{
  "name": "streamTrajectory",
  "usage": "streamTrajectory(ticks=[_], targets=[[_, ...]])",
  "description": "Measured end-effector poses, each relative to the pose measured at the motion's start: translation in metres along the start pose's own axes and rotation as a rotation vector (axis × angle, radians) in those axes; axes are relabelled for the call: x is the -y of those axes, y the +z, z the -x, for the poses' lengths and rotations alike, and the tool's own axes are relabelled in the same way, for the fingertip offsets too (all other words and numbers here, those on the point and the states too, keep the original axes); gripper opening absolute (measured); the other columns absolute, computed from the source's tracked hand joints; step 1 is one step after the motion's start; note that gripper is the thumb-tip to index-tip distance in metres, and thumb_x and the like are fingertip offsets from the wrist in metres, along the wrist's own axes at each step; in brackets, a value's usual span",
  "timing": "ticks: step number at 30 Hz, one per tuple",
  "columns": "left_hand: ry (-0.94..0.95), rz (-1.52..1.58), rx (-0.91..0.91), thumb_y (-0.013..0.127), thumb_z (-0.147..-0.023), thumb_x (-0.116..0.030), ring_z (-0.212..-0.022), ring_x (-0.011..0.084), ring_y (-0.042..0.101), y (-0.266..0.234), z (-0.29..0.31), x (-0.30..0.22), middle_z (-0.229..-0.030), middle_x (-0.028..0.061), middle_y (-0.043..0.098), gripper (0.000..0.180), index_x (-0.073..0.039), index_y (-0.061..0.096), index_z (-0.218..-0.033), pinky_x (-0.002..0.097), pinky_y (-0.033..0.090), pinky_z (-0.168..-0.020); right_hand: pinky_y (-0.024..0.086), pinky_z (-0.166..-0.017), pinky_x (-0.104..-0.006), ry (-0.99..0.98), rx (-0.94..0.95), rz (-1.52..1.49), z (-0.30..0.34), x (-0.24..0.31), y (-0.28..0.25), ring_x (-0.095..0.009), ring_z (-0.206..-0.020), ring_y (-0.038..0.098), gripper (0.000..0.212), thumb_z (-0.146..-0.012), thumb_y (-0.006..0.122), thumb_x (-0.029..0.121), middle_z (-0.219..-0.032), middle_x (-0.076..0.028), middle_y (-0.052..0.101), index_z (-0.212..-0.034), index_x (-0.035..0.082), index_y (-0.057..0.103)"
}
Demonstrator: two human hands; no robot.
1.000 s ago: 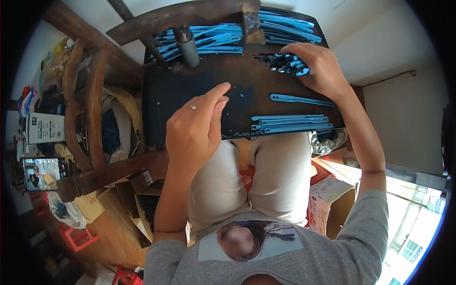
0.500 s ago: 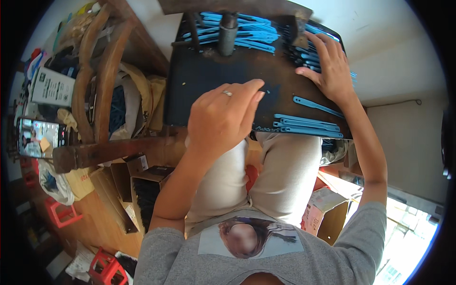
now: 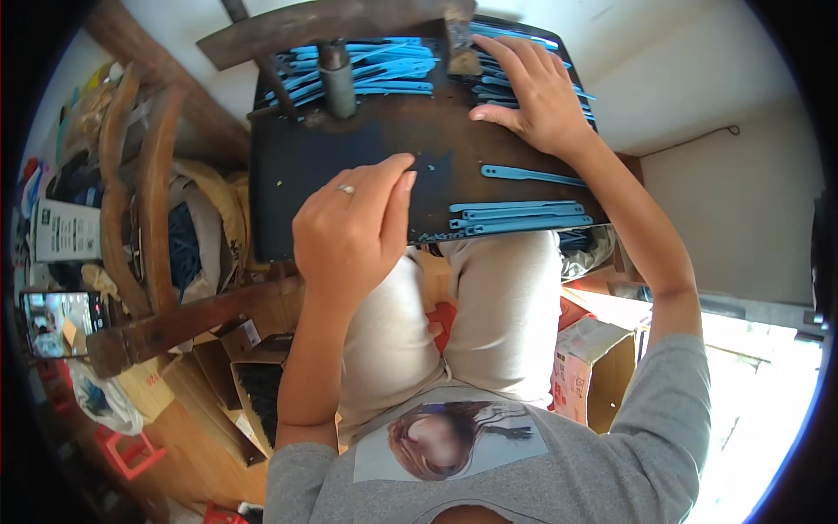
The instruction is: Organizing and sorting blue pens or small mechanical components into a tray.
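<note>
Above the middle of the dark table, my left hand [image 3: 349, 227] is closed with thumb and forefinger drawn together; anything inside it is hidden. A ring shows on one finger. My right hand [image 3: 546, 105] lies open, fingers stretched and thumb apart, over a pile of blue strips [image 3: 493, 87] at the far right. Its fingertips reach beside a rusty metal block [image 3: 463, 61]. Near the front edge, a row of flat blue strips with holes in their ends [image 3: 519, 217] lies side by side. One single blue strip [image 3: 528, 175] lies apart behind the row.
A larger heap of blue strips [image 3: 384, 65] lies at the back left, behind a grey metal post [image 3: 338, 92]. A curved brown bar [image 3: 340, 28] spans the table's far side. Wooden chair parts [image 3: 157, 192], a phone [image 3: 61, 325] and cardboard boxes [image 3: 594, 358] surround the table [image 3: 288, 210].
The whole view has shifted, with the table now further left in the picture. Both hands keep nearly the same pose and place over the table.
</note>
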State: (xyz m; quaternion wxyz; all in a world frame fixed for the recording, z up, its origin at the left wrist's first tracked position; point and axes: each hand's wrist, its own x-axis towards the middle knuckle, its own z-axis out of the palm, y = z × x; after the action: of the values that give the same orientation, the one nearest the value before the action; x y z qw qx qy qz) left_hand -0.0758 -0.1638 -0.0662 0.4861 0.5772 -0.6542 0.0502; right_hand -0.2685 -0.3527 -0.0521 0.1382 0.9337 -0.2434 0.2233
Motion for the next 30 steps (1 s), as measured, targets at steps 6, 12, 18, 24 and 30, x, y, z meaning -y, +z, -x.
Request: streamTrajectory(ticks=[6,12,18,24,30], targets=[[0.063,-0.005,-0.018,0.066,-0.082,-0.004,-0.062,0.0221,0.064,0.003,0.001,0.003,-0.073,0.0075,0.066,0.009,-0.005,0.067,-0.091,0.0294,0.049,-0.055,0.032,-0.1,-0.045,0.106,-0.044,0.046,0.027,-0.007,-0.024,-0.032,-0.123,0.043,0.085,-0.075,0.058,0.067,-0.133,-0.013,0.046,-0.14,0.015,0.039],[-0.017,-0.048,0.066,0.063,-0.085,-0.002,-0.073,0.0234,0.069,-0.002,-0.002,-0.005,-0.081,0.0113,0.069,0.013,-0.003,0.069,-0.096,0.0294,0.051,-0.064,0.029,-0.1,-0.0568,0.08,0.002,0.144,0.038,-0.029,-0.004,-0.033,-0.128,0.038,0.085,-0.076,0.051,0.072,-0.134,-0.014,0.044,-0.141,0.019,0.037],[-0.044,-0.054,0.077,0.061,-0.087,-0.002,-0.077,0.0225,0.07,0.003,0.001,-0.006,-0.083,0.0121,0.07,0.014,-0.002,0.069,-0.098,0.029,0.052,-0.068,0.032,-0.104,-0.0469,0.024,0.01,-0.022,0.052,-0.013,-0.046,-0.034,-0.126,0.041,0.075,-0.08,0.057,0.062,-0.135,-0.014,0.045,-0.138,0.017,0.044],[0.017,-0.063,0.002,0.065,-0.083,-0.004,-0.064,0.022,0.065,0.008,0.002,0.0,-0.075,0.0093,0.067,0.01,-0.004,0.069,-0.092,0.0282,0.049,-0.056,0.043,-0.093,-0.0413,0.027,0.224,-0.462,0.065,0.023,-0.07,-0.032,-0.107,0.055,0.072,-0.067,0.073,0.054,-0.113,-0.013,0.059,-0.12,0.007,0.059],[0.032,-0.092,-0.046,0.066,-0.082,-0.004,-0.067,0.0225,0.066,0.004,-0.001,0.003,-0.078,0.0097,0.068,0.011,-0.005,0.069,-0.092,0.0297,0.051,-0.059,0.041,-0.095,-0.0408,0.002,0.324,-0.514,0.055,0.021,-0.063,-0.033,-0.112,0.051,0.076,-0.063,0.077,0.048,-0.121,-0.014,0.053,-0.124,0.006,0.057]])
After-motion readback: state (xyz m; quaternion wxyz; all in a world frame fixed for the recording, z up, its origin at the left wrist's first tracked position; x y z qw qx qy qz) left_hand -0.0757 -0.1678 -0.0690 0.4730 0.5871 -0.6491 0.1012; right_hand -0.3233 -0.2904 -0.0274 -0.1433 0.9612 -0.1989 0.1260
